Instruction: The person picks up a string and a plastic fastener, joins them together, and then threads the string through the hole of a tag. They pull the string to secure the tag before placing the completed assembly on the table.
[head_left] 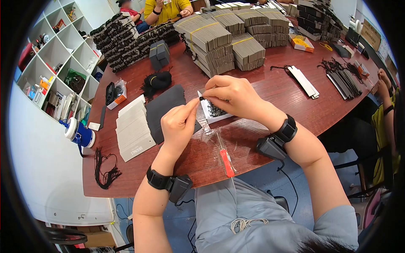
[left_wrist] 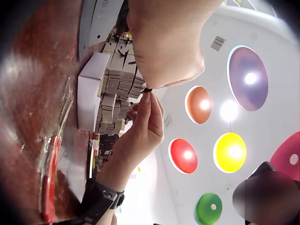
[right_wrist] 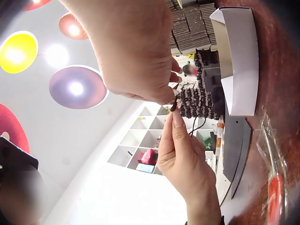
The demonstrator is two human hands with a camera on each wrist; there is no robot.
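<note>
Both hands meet over the near middle of the table. Thumb and forefinger of my left hand (head_left: 177,124) pinch a small black cord piece (right_wrist: 174,104). My right hand (head_left: 236,98) pinches the same piece from the other side, fingertips close against the left ones. A thin black strand (right_wrist: 200,126) curves out beside the left fingers in the right wrist view. Below the hands stands an open white box (right_wrist: 244,61) with small black pieces (head_left: 216,109) in it, partly covered by the right hand. Nearer me lies a red-handled tool (head_left: 227,163) in clear plastic.
Left of the hands lie spread grey cards (head_left: 134,128) and black cards (head_left: 165,110). Behind stand banded grey stacks (head_left: 211,36) and a black cord bundle (head_left: 158,81). White strips (head_left: 303,82) lie to the right. A blue jug (head_left: 82,133) stands at the left edge.
</note>
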